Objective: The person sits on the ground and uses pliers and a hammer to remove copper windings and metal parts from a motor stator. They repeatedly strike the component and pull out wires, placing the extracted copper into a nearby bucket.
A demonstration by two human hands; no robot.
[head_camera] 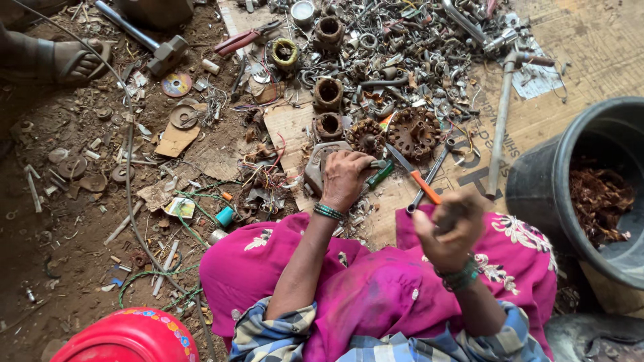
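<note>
- a person sits on the ground in a bright pink garment, seen from above, with scrap metal spread on flattened cardboard (295, 124) in front of the knees.
- the left hand (344, 179) is curled shut, pressing down on a grey metal casing (316, 167) and pinching a green-handled tool (380, 174) against it; the casing lies directly under this hand, just ahead of the left knee.
- the right hand (448, 231) is raised, blurred, closed in a fist around a dark handle; what the handle belongs to cannot be told.
- an orange-handled knife (414, 174) lies between the two hands, its long axis running diagonally, blade toward the scrap, handle toward the right hand.
- the left hand is the nearer one to the casing; the right hand is above and to the side of it, well apart.
- nearby: rusty round motor cores (414, 132), toothed and pitted; a thin steel wrench (429, 177); a long grey pipe (500, 127).
- a black tub (537, 181) at the right holds reddish-brown copper wire.
- a red plastic bowl (127, 338) sits at the lower left on dusty earth.
</note>
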